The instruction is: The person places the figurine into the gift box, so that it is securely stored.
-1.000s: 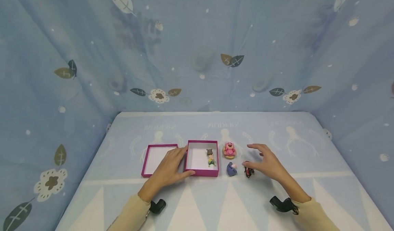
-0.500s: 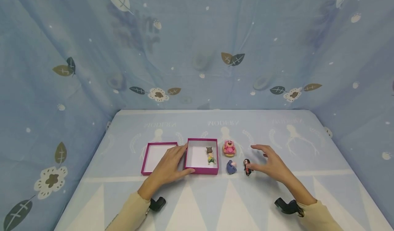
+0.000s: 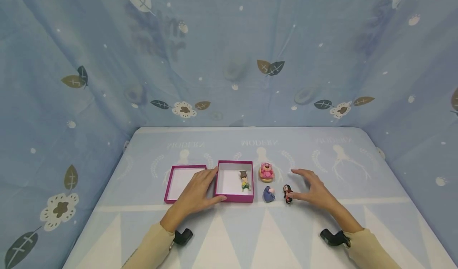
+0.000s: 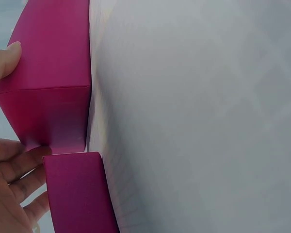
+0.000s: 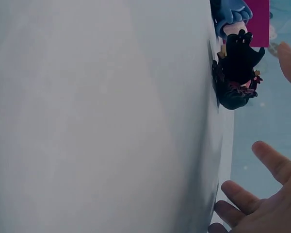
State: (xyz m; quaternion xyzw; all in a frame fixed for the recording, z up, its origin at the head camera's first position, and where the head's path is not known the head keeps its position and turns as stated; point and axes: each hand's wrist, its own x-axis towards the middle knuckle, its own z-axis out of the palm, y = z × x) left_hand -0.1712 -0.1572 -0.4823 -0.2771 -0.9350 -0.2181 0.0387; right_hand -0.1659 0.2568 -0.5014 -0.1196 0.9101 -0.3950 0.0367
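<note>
My left hand (image 3: 198,191) grips the near left corner of a magenta box (image 3: 234,198), thumb on its front wall and fingers along its left side. Inside the box lies a figurine in yellow and green (image 3: 245,181) with brown on its head. My right hand (image 3: 315,191) hovers with fingers spread beside a black-haired figurine (image 3: 287,194) in dark and red clothes lying on the table. Its thumb tip overlaps that figurine in the head view, while the right wrist view shows the thumb (image 5: 290,60) apart from the dark figurine (image 5: 237,73).
A pink bear figurine (image 3: 266,172) sits right of the box, with a blue figurine (image 3: 268,194) nearer me. Partly behind my left hand is the magenta-rimmed lid (image 3: 179,178). Patterned blue cloth (image 3: 229,62) hangs around the table's back and sides.
My right hand has drawn slightly to the right, uncovering more of the black-haired figurine, which now lies at a different angle. The left hand stays at the box.
</note>
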